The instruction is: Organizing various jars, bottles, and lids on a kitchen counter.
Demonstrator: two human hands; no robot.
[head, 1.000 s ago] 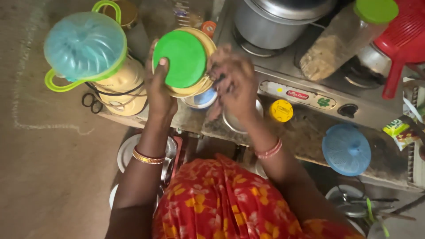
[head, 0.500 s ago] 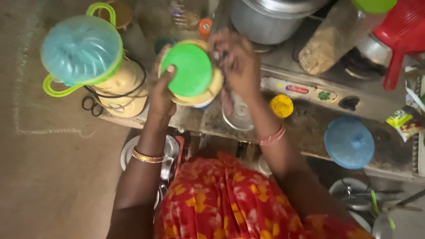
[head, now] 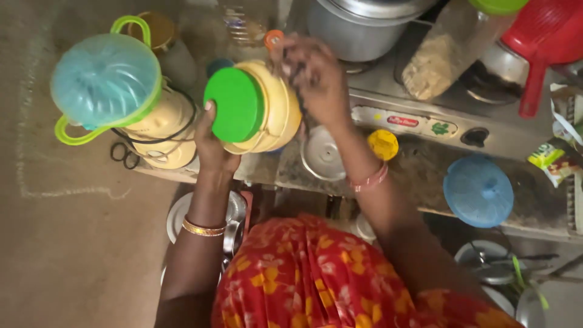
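A yellow plastic jar [head: 267, 112] with a bright green lid [head: 234, 104] sits a little left of centre in the upper half of the frame, lifted above the worktop [head: 419, 176] and tipped so the lid faces the camera. The left hand [head: 212, 149] is curled around the jar from below and from the left, thumb up against the lid's edge, fingers closed on the yellow wall. The right hand [head: 313, 76] lies on the jar's upper right side, fingers bent and bunched over the far end; it touches the jar, though how firmly it grips cannot be told through the blur. Just left of the jar stands a pale yellow container [head: 161, 130] topped by a translucent blue dome lid [head: 103, 79] with green loop handles. Above the right hand, at the top edge, is a large steel pot [head: 364, 27]. On the worktop just under the right wrist lie a round steel lid [head: 322, 155] and a small yellow cap [head: 382, 144]. Further right a blue round lid [head: 478, 191] rests near the worktop's edge, and a red plastic strainer [head: 543, 42] fills the upper right corner beside a clear bottle of pale grain [head: 437, 58].
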